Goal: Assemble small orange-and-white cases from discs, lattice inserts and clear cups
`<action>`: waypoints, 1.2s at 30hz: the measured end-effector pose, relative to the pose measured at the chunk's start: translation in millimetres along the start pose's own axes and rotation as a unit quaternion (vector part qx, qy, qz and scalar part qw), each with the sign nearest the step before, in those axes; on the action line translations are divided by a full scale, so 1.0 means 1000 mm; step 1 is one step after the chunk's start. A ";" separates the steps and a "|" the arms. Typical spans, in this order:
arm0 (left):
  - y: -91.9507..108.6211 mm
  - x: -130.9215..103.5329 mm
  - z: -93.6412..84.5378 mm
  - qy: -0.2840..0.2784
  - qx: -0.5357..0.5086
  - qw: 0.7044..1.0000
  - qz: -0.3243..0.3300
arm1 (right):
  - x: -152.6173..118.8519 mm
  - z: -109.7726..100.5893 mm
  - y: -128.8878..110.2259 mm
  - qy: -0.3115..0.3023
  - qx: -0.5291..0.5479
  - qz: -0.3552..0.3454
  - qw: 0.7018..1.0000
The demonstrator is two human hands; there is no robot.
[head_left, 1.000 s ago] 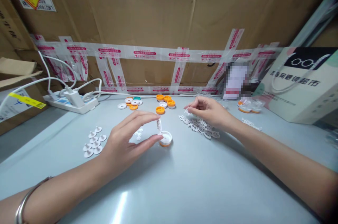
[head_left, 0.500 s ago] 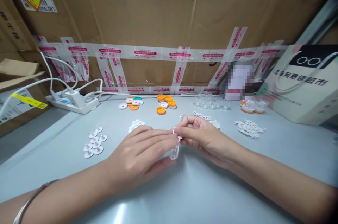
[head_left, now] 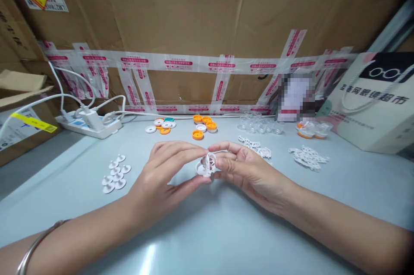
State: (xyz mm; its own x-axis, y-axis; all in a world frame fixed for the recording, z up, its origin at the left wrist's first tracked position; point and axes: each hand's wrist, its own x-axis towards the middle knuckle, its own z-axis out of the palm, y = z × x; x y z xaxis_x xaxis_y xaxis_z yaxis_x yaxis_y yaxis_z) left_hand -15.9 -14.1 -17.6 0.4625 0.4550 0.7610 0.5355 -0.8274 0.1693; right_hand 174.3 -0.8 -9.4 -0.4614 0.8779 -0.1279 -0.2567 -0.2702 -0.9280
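Note:
A small white openwork plastic piece [head_left: 206, 165] is held above the grey table, between both hands. My left hand [head_left: 174, 171] pinches it from the left, thumb below and fingertips on its top edge. On the right side, the thumb and fingers of my right hand [head_left: 241, 163] grip the same piece. Flat white lattice parts [head_left: 255, 145] lie just behind my right hand, and a larger pile of lattice parts [head_left: 308, 157] is farther right. White discs with stems [head_left: 117, 173] sit to the left of my left hand.
At the back are white and orange rings [head_left: 158, 124], orange cups [head_left: 198, 134], clear cups [head_left: 258, 124] and clear-and-orange pieces [head_left: 312, 130]. A power strip [head_left: 106, 128] with cables stands back left. A paper bag [head_left: 371, 111] is at the right, before a cardboard wall [head_left: 181, 11].
The white piece has been turned, so its curved open side now shows. My left fingers have lifted and spread away from its front, uncovering it. The small white parts behind my left hand are now hidden.

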 end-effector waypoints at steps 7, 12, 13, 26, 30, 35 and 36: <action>0.000 -0.001 0.003 -0.018 0.000 1.000 -0.001 | 0.000 0.001 0.005 0.011 -0.037 -0.021 0.999; 0.002 0.002 0.001 0.002 -0.001 1.000 -0.015 | -0.001 0.001 0.003 0.034 -0.047 -0.047 0.997; 0.002 0.002 0.001 0.004 0.000 1.000 -0.019 | -0.001 0.002 0.002 0.037 -0.049 -0.053 0.997; 0.006 0.023 -0.016 0.026 -0.003 1.000 -0.016 | -0.005 0.016 -0.025 0.016 -0.121 -0.151 0.981; 0.011 0.032 -0.019 0.059 -0.031 0.998 -0.012 | -0.011 0.021 -0.035 0.037 -0.133 -0.185 0.973; 0.013 0.026 -0.011 0.066 -0.024 0.998 -0.011 | -0.017 0.018 -0.030 0.032 -0.126 -0.171 0.977; 0.014 0.025 -0.010 0.064 -0.027 0.998 -0.012 | -0.017 0.018 -0.029 0.027 -0.122 -0.169 0.978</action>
State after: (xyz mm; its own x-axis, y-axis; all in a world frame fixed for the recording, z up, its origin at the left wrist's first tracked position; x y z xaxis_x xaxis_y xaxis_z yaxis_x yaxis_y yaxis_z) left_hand -4.1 -17.2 9.6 0.3545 0.4327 0.8289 0.5045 -0.8349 0.2201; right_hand 174.5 -15.2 25.7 -0.3380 0.9221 0.1884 -0.1740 0.1355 -0.9754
